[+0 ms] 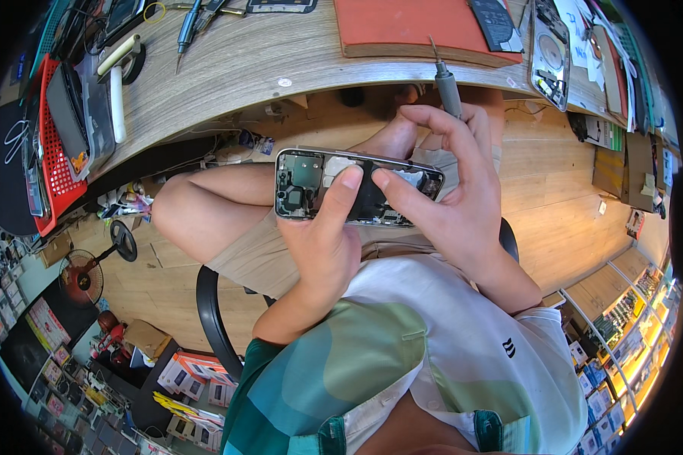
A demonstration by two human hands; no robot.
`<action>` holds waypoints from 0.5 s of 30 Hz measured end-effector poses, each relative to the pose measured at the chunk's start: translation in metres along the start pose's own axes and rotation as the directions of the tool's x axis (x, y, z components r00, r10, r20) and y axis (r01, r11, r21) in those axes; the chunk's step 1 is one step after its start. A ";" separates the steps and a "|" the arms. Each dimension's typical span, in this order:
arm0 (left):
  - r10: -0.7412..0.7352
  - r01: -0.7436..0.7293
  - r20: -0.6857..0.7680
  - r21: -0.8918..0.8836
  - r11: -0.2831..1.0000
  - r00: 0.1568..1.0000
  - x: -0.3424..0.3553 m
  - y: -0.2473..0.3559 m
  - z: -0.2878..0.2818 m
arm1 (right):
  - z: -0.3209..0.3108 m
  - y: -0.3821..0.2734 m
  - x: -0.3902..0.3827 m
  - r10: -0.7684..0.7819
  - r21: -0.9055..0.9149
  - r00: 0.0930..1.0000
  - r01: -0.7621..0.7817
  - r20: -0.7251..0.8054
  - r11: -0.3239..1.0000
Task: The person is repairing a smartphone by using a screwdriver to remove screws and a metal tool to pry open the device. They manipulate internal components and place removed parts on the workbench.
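Observation:
An opened smartphone [303, 186] with exposed circuit boards and a black inner part lies sideways between my hands above my lap. My left hand [324, 243] grips its left half, thumb pressed on the inside. My right hand [459, 197] has its thumb pressing near the phone's middle, beside the left thumb, while its raised fingers hold a grey precision screwdriver [448, 91] pointing up toward the desk. The fingers behind the phone are hidden.
The wooden desk [258, 61] spans the top, holding a red pad [402, 26], tools [188, 30], a red perforated tray [53, 174] and a metal tray [549, 53]. A fan [81, 277] is at left, a lit display shelf [630, 326] at right, a chair armrest [209, 307] beside me.

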State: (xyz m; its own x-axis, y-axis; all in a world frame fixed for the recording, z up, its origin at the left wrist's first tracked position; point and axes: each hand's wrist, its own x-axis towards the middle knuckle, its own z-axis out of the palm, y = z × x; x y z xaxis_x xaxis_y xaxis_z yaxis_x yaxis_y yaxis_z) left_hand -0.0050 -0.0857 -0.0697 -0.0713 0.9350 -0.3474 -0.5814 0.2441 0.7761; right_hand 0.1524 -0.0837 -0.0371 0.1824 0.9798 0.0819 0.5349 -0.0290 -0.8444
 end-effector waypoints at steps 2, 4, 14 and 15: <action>0.000 0.000 0.041 0.005 1.000 0.999 0.000 0.001 -0.001 | 0.000 0.001 0.000 0.006 0.006 1.000 -0.006 0.001 1.000; -0.009 0.008 0.067 0.008 1.000 0.998 -0.001 0.001 -0.002 | 0.000 0.002 -0.001 0.016 0.013 1.000 -0.016 -0.005 1.000; -0.041 0.043 0.148 -0.010 0.999 0.988 -0.007 0.009 -0.003 | -0.002 -0.004 0.000 0.052 0.039 0.998 -0.050 -0.040 0.998; -0.046 0.048 0.157 -0.007 0.999 0.987 -0.006 0.009 -0.004 | -0.002 -0.004 0.000 0.034 0.028 0.998 -0.033 -0.044 0.999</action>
State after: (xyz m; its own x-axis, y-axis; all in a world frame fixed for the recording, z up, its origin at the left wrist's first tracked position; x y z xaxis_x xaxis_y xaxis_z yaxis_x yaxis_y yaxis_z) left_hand -0.0131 -0.0905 -0.0631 0.0835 0.9515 -0.2962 -0.5898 0.2867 0.7549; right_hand 0.1524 -0.0838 -0.0326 0.2371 0.9685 0.0762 0.5051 -0.0559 -0.8612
